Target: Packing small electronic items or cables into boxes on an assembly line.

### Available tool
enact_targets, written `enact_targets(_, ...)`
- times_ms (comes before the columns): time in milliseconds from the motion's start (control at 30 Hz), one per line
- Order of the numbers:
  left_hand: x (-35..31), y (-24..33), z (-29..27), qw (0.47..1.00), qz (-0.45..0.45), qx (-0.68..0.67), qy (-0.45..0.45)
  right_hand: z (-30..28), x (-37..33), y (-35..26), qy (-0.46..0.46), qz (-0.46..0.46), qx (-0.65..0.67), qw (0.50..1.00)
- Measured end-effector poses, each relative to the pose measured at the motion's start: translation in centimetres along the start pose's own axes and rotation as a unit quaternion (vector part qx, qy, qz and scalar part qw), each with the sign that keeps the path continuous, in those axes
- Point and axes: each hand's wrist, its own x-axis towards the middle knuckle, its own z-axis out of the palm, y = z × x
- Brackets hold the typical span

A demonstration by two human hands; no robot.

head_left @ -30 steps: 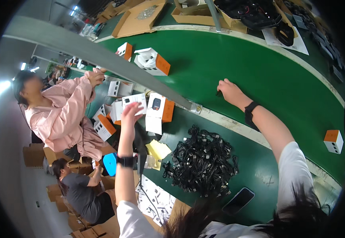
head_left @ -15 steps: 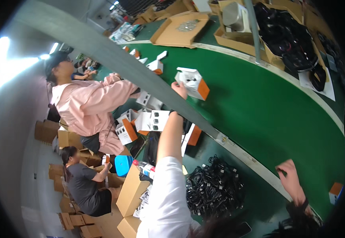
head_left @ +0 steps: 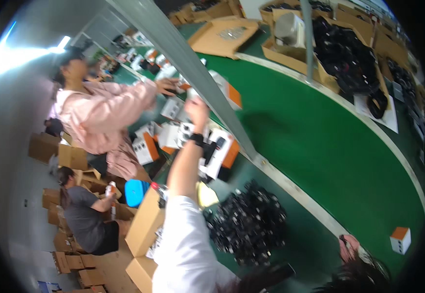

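My left arm in a white sleeve, with a black band at the wrist, reaches far forward. My left hand (head_left: 197, 110) is blurred beside the slanting grey post (head_left: 207, 93). Just across that post is a white and orange box (head_left: 233, 96) on the green belt; the post hides whether the hand touches it. Below the wrist lies another white and orange carton (head_left: 221, 152) with a dark item on it. My right hand (head_left: 350, 247) is low at the belt's near edge, blurred and partly covered by dark hair, its fingers unclear.
A heap of black cables (head_left: 246, 224) lies on the near table, beside an open cardboard box (head_left: 143, 229). A co-worker in a pink jacket (head_left: 100, 110) reaches toward boxes on the left. A small white and orange box (head_left: 401, 240) stands on the belt at right.
My left hand has moved left, away from the box it was touching. The view has shifted, and the small box at right is now wholly visible. Hair now covers part of my right hand.
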Motion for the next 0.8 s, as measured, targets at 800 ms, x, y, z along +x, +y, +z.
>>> enact_targets(800,-45.5,23.0,-52.5,0.662,-0.24,-0.395,-0.59,-1.6,-31.6,-10.7,-0.082,0.194,0.385,0.898)
